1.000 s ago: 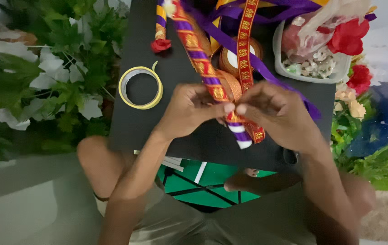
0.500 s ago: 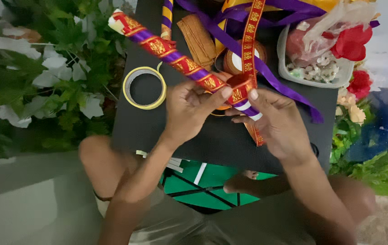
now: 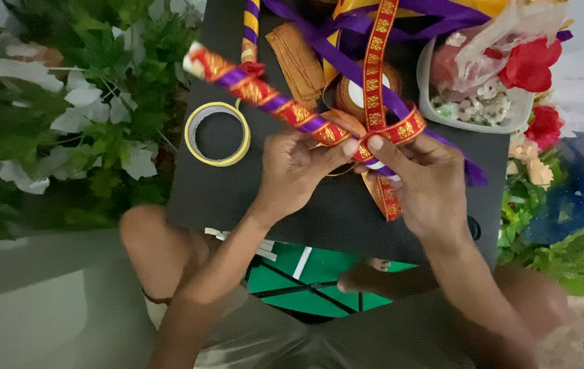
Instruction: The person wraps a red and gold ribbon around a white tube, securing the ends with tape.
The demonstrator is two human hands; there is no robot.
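Together, Two Hands on a Wrapped Stick

The left hand (image 3: 299, 171) and right hand (image 3: 423, 184) both pinched the red-gold and purple ribbon-wrapped stick (image 3: 271, 102), slanted above the black board (image 3: 333, 212), beside a yellow tape ring (image 3: 217, 134). A loose red-gold ribbon (image 3: 377, 75) looped at the right fingertips.

A tilted stick (image 3: 271, 99), wrapped in red-gold ribbon (image 3: 379, 75) and apparently purple bands, above the black board.

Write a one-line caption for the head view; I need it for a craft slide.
Left hand and right hand wind red-and-gold patterned ribbon around a purple-and-red wrapped stick above a black board.
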